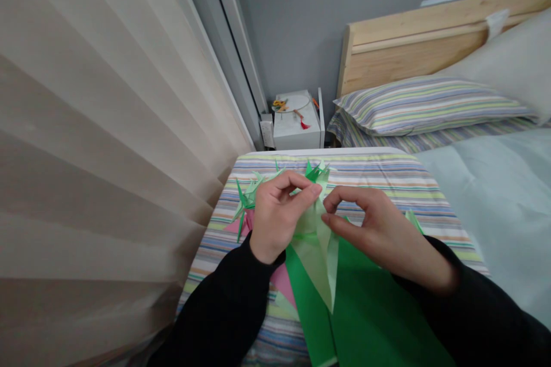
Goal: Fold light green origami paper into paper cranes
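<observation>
My left hand (279, 215) and my right hand (379, 232) are both pinched on a pale green folded paper (319, 255) that tapers to a point toward me. They hold its upper end over a striped cloth surface (387, 175). Beneath the fold lie bright green paper sheets (365, 304) and a pink sheet (284, 281). Several small folded green paper figures (252, 190) lie just beyond my left hand, and more green folded paper figures (316, 171) sit behind my fingertips.
A beige pleated curtain (99, 143) hangs close on the left. A white bedside box (297, 117) with small items on top stands by the grey wall. On the right a bed with a striped pillow (426, 104) and wooden headboard (413, 49).
</observation>
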{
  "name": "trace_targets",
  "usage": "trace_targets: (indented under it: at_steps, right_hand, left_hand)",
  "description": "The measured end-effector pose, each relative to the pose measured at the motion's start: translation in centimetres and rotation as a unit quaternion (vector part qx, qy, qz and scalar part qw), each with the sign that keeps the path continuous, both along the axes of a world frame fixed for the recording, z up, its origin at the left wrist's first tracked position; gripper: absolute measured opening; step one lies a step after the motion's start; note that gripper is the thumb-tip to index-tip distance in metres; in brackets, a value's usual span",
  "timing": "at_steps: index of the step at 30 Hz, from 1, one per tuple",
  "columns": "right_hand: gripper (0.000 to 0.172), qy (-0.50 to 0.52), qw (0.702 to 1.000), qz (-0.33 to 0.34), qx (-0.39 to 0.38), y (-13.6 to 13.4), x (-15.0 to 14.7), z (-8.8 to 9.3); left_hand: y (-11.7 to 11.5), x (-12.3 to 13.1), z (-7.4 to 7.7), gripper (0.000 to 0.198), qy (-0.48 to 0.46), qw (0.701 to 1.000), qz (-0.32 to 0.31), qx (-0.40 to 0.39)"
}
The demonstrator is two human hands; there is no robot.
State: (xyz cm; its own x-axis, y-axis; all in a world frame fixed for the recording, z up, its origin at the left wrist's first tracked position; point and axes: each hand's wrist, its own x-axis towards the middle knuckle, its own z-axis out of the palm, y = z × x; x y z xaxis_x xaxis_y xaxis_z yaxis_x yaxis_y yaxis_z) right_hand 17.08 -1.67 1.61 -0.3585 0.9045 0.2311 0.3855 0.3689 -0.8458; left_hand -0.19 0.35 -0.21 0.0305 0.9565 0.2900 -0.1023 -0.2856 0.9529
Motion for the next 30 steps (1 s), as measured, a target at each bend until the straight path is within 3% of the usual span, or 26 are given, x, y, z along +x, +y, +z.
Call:
trace_targets:
  at_steps: [10, 19, 30]
  right_hand:
    - [0.012, 0.021, 1.0, -0.02, 0.011, 0.34, 0.19, 0.12]
    - [0.015, 0.037, 0.999, -0.007, -0.003, 0.5, 0.13, -0.1]
    - [0.015, 0.017, 1.0, -0.002, -0.012, 0.38, -0.48, -0.83]
  left_hand:
    - [-0.48, 0.24, 0.87, 0.015, 0.036, 0.998, -0.048, -0.035]
    - [-0.74, 0.38, 0.83, 0.01, 0.124, 0.986, -0.039, 0.107]
    - [-0.85, 0.53, 0.32, 0.008, 0.125, 0.981, -0.053, 0.138]
